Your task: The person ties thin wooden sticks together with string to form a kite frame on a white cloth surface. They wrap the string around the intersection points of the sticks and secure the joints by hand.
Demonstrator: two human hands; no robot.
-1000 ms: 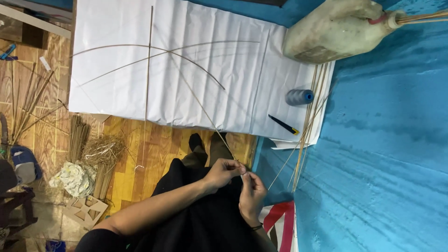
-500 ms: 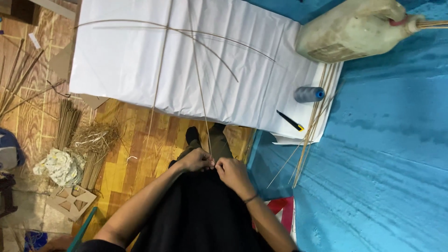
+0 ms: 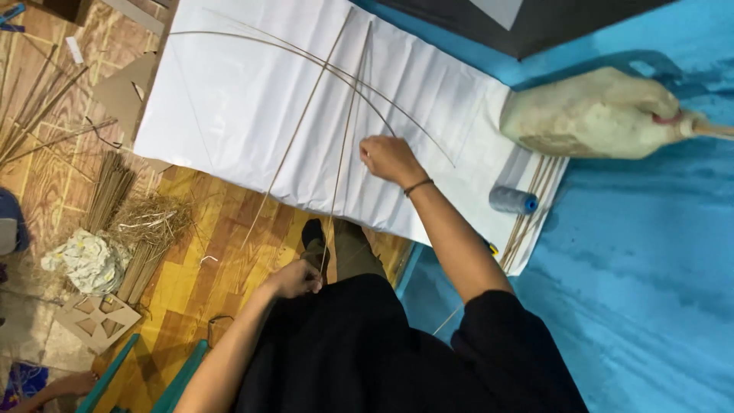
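While the left hand (image 3: 294, 279) pinches the thin stick's (image 3: 336, 183) near end, the right hand (image 3: 390, 158), newly moved toward twelve o'clock, presses closed fingers on white paper (image 3: 229, 115).

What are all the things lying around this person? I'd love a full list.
white sheet: one, white, spread flat on the floor ahead
thin sticks: several, tan, crossed and bowed over the sheet
thread spool: one, grey-blue, on the sheet's right end
bundle of sticks: one, tan, beside the spool
plastic jug: one, cream, lying on the blue mat
straw pile: one, tan, on the wooden floor at left
crumpled cloth: one, whitish, next to the straw
cardboard cut-out: one, brown, bottom left
left hand: pinching the near end of a stick
right hand: on the sheet where the sticks cross
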